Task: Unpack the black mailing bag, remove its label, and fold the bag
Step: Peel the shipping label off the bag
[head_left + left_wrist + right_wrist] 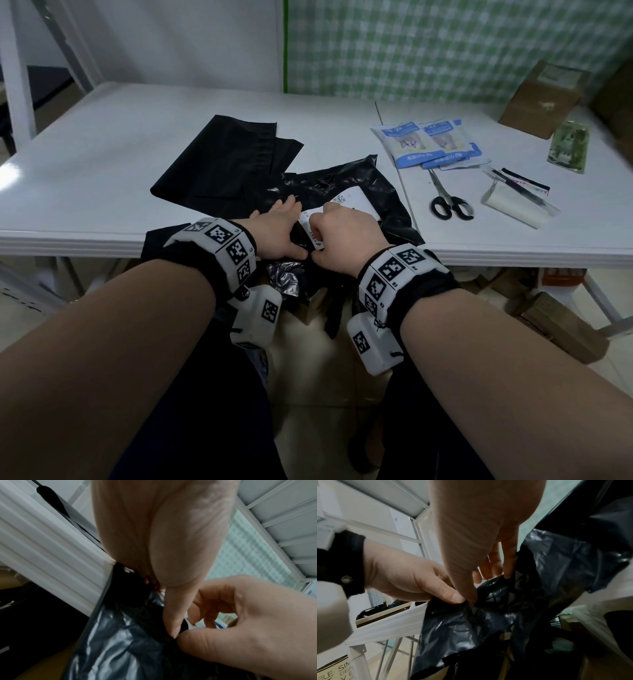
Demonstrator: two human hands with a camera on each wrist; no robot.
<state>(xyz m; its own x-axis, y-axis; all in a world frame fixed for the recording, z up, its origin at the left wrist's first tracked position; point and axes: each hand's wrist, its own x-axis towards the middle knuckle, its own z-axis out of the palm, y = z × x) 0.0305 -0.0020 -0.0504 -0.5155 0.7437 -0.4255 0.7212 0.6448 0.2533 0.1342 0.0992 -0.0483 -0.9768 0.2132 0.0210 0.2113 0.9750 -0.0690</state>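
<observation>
The crumpled black mailing bag (342, 185) lies at the white table's front edge, part of it hanging over the edge (539, 588). A white label (356, 200) is stuck on top of it. My left hand (277, 229) presses flat on the bag just left of the label, fingers straight, thumb at the bag's fold (171, 615). My right hand (342, 236) is curled beside it and pinches the label's lifted near strip (310, 236). The two thumbs meet at the bag's edge in the right wrist view. The pinch itself is hidden under the knuckles.
A second black bag (233, 161) lies flat behind my left hand. Right of the bag are blue-and-white packets (428, 144), scissors (448, 202), a white roll with a pen (517, 202), a green packet (568, 145) and a cardboard box (541, 99).
</observation>
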